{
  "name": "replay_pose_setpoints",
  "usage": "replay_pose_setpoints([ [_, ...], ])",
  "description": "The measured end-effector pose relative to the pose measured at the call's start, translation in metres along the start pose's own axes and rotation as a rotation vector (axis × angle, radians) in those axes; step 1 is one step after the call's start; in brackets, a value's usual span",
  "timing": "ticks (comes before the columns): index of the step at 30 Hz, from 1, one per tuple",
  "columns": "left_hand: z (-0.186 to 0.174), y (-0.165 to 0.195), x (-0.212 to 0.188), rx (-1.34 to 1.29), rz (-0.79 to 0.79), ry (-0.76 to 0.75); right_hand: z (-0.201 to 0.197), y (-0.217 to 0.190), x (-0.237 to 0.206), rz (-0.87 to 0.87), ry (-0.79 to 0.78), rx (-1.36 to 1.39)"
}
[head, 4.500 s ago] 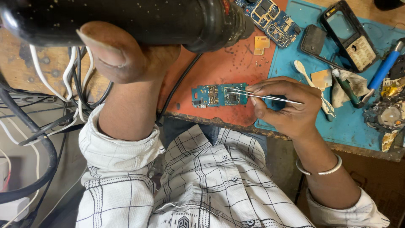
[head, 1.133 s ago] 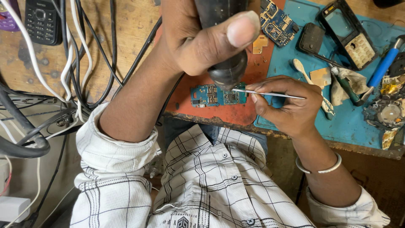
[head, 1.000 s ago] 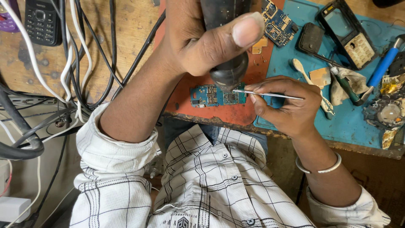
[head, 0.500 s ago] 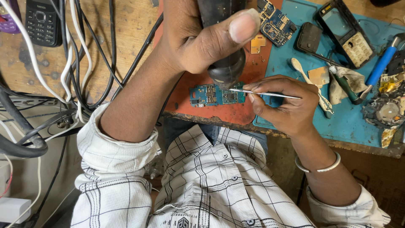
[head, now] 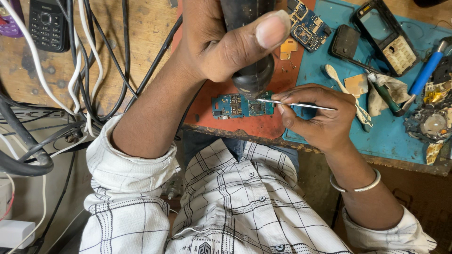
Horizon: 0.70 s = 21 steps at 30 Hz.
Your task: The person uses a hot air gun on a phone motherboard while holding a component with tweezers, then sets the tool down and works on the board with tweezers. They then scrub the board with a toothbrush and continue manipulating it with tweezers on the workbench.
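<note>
- Your left hand [head: 221,44] is wrapped closed around the black hot-air tool [head: 252,70], thumb pressed along the barrel. Its nozzle now hangs just above the blue circuit board [head: 242,104]; 4.5 s ago the tool lay crosswise, high and clear of the board.
- Your right hand [head: 320,117] pinches the metal tweezers [head: 294,104] between thumb and forefinger, as before. The tips rest at the board's right part, beneath the nozzle.
- The board lies on the red mat [head: 245,124] at the near edge of the surface [head: 136,28], unmoved across all frames.
- Over the last second only the nozzle shifted slightly; judge the heat as settled on one spot.
- A second board [head: 308,28] and a phone frame [head: 386,35] lie apart on the blue mat [head: 391,136].
</note>
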<state>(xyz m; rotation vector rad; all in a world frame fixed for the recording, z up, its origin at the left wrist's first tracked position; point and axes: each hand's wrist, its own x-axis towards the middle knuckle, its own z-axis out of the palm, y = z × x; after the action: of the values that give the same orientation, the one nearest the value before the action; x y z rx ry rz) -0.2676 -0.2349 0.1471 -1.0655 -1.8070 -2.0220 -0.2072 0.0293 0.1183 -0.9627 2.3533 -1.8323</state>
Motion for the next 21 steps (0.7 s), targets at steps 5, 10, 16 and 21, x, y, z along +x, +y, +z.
replay_pose_setpoints([
  [5, 0.0002, -0.0010, -0.0022, 0.004, -0.008, -0.001, 0.0008, 0.0006, 0.0007, -0.012, 0.004, -0.013],
  [10, -0.0006, -0.0031, -0.0005, 0.029, 0.029, -0.006, 0.0007, 0.0003, 0.0014, -0.014, -0.002, -0.043],
  [16, -0.0065, 0.0001, 0.0028, 0.044, 0.070, -0.038, 0.0021, 0.0007, 0.0024, -0.022, -0.002, -0.059],
  [21, -0.0059, 0.0018, 0.0001, 0.100, 0.030, 0.004, 0.0031, 0.0016, 0.0031, -0.027, -0.006, -0.060],
])
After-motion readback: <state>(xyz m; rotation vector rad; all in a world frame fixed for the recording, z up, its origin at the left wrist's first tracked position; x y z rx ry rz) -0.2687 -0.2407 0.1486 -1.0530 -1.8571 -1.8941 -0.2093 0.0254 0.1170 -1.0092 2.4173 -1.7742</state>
